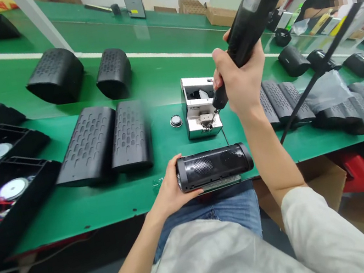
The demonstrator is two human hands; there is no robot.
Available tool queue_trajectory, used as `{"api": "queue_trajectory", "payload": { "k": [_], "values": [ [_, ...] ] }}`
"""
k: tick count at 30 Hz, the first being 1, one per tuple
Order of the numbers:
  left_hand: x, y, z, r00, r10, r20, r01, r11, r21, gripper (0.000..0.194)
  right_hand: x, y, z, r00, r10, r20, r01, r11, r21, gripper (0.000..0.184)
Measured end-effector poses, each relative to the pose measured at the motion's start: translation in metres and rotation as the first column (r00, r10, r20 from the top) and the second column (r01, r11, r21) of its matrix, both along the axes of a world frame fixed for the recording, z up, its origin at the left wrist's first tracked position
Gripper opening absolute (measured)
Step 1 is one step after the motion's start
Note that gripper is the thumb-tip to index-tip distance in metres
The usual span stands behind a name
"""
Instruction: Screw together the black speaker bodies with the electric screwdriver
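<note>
My left hand [173,189] grips a black cylindrical speaker body [213,167] low on the green workbench, with its grille facing up. My right hand [238,80] is wrapped around a black electric screwdriver [252,13], which hangs from above. Its bit reaches down beside a small silver screw feeder [199,105], and I cannot tell whether they touch. A small round speaker part [175,120] sits left of the feeder. Two perforated black speaker covers [89,145] lie further left, and the nearer edge of the second [129,136] is blurred.
Black trays [12,189] holding round speaker drivers with red wires fill the left of the green workbench [144,80]. More black covers [296,101] stand in rows on the right. A thin black pole [318,71] crosses the right side. Cardboard boxes sit below and beyond the bench.
</note>
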State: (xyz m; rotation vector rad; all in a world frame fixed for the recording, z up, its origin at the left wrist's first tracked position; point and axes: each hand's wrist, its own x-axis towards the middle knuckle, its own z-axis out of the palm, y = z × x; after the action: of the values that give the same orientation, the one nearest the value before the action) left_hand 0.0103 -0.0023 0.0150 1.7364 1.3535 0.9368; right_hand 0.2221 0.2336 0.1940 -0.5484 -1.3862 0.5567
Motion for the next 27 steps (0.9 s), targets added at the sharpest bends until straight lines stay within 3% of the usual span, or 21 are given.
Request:
{"api": "queue_trajectory", "payload": {
  "k": [6, 9, 19, 22, 27],
  "values": [
    [0.000, 0.000, -0.001, 1.000, -0.010, -0.001, 0.010, 1.000, -0.010, 0.122, 0.015, -0.035, 0.025, 0.997, 0.016, -0.073, -0.017, 1.000, -0.019, 0.041],
    [0.000, 0.000, -0.001, 1.000, -0.019, 0.001, 0.019, 1.000, -0.013, 0.121, 0.013, -0.045, 0.034, 1.000, 0.007, -0.024, -0.007, 1.000, -0.012, 0.036],
    [0.000, -0.001, 0.001, 1.000, -0.020, 0.010, 0.020, 1.000, -0.014, 0.123, -0.006, -0.020, 0.022, 0.995, -0.036, 0.092, 0.054, 0.980, -0.193, 0.068],
    [0.000, -0.002, 0.002, 1.000, -0.021, 0.020, 0.021, 1.000, -0.017, 0.122, -0.001, -0.032, 0.026, 0.995, -0.015, 0.103, 0.040, 0.970, -0.239, 0.057],
    [0.000, -0.001, 0.003, 0.999, -0.039, 0.020, 0.039, 0.999, -0.025, 0.120, 0.022, -0.069, 0.040, 0.999, -0.002, 0.046, 0.012, 0.979, -0.203, 0.035]
  ]
}}
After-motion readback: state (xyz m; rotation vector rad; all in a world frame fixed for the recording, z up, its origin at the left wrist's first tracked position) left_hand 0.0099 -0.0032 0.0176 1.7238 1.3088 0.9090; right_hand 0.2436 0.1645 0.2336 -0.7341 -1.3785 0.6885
